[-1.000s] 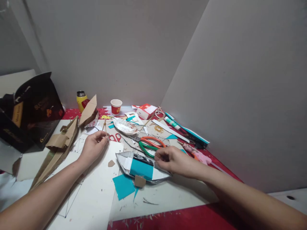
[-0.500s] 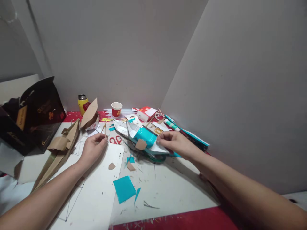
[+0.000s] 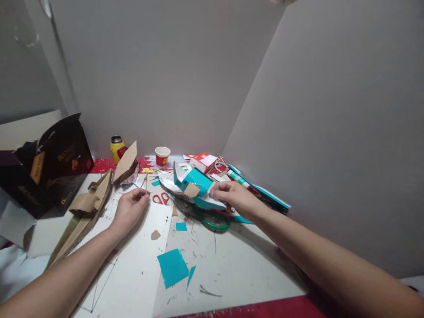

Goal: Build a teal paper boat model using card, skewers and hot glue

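My left hand (image 3: 132,207) pinches a thin wooden stick (image 3: 146,182) upright between thumb and fingers, above the white sheet. My right hand (image 3: 228,195) grips the right end of a blue and white folded piece (image 3: 198,180), its fingers closed on the edge. A small brown cardboard bit (image 3: 191,190) sits on the near side of that piece. Beneath it show green-handled scissors (image 3: 215,224). Between the hands lie red-handled scissors (image 3: 160,198), their blades hidden.
A black box (image 3: 59,163), yellow bottle (image 3: 117,149) and brown cardboard shapes (image 3: 91,201) stand or lie at left. A paper cup (image 3: 162,157) and a red-white box (image 3: 203,162) are at the back. Blue square (image 3: 172,267) and scraps lie in front.
My right hand has tilted the blue and white piece, so its blue face and near flap show differently. More of the green handle shows. My left hand keeps its pinch on the stick.
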Tool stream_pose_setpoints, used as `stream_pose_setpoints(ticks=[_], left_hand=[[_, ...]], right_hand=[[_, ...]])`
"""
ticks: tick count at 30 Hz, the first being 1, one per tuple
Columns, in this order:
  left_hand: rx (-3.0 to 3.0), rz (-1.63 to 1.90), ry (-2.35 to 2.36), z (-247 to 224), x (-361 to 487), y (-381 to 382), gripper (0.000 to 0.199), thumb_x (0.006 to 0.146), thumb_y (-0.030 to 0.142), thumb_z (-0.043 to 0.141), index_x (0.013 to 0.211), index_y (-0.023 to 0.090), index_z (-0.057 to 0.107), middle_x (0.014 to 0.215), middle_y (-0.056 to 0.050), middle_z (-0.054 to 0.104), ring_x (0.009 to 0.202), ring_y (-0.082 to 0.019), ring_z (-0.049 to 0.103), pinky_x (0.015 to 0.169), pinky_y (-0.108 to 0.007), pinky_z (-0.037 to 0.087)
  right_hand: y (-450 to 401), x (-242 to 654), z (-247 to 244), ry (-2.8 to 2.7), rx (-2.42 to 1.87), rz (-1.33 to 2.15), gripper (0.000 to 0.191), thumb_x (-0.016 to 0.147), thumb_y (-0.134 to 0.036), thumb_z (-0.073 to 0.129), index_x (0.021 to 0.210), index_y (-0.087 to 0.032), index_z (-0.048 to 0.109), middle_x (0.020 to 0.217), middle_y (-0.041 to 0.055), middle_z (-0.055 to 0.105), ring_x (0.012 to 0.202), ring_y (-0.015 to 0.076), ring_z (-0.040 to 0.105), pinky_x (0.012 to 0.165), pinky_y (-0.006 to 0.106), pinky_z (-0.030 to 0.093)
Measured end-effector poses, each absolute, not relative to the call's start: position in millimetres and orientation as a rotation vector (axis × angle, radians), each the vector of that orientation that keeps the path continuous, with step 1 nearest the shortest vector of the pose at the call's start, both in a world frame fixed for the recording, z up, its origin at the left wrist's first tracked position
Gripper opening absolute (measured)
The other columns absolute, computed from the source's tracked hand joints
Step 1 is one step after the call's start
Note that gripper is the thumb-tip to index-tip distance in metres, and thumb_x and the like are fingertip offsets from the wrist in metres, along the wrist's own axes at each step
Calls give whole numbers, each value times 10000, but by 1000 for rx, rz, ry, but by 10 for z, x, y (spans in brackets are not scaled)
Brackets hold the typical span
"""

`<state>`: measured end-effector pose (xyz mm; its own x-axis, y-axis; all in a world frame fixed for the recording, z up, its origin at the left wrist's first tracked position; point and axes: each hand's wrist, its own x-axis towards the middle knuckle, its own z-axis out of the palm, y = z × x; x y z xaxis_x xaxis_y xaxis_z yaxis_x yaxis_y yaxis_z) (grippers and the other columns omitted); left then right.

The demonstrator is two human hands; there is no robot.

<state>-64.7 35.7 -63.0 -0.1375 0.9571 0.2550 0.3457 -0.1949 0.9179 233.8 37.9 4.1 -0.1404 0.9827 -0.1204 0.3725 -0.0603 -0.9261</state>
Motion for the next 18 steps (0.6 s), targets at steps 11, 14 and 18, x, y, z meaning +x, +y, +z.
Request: stream_pose_setpoints(ticks=[11, 14, 18], left_hand=[[1197, 1546, 1540, -609, -791, 456, 213, 881, 322, 600, 983, 138, 630, 887, -32, 655, 746, -150, 618, 660, -298, 519], [1112, 1522, 1559, -629, -810, 471, 269, 912, 324, 574, 1111, 145, 595, 1068, -69, 635, 875, -183, 635, 752, -373, 547], [1008, 1519, 1558, -651, -833, 486, 320, 912, 332, 573, 1181, 158, 570, 1159, -88, 610, 959, -212, 627, 804, -413, 542]], right_hand=[[276, 1822, 62, -1711, -1394, 1038, 61, 622, -236, 593, 609, -176, 597, 485, -54, 514, 372, 63, 400, 353, 194, 274], [304, 1681, 29, -1711, -1344, 1046, 52, 613, -226, 569, 600, -178, 586, 498, -54, 527, 365, 64, 406, 346, 194, 285], [388, 1489, -84, -1657, -1302, 1127, 56, 604, -242, 552, 585, -192, 541, 438, -74, 483, 313, 71, 385, 310, 197, 285]])
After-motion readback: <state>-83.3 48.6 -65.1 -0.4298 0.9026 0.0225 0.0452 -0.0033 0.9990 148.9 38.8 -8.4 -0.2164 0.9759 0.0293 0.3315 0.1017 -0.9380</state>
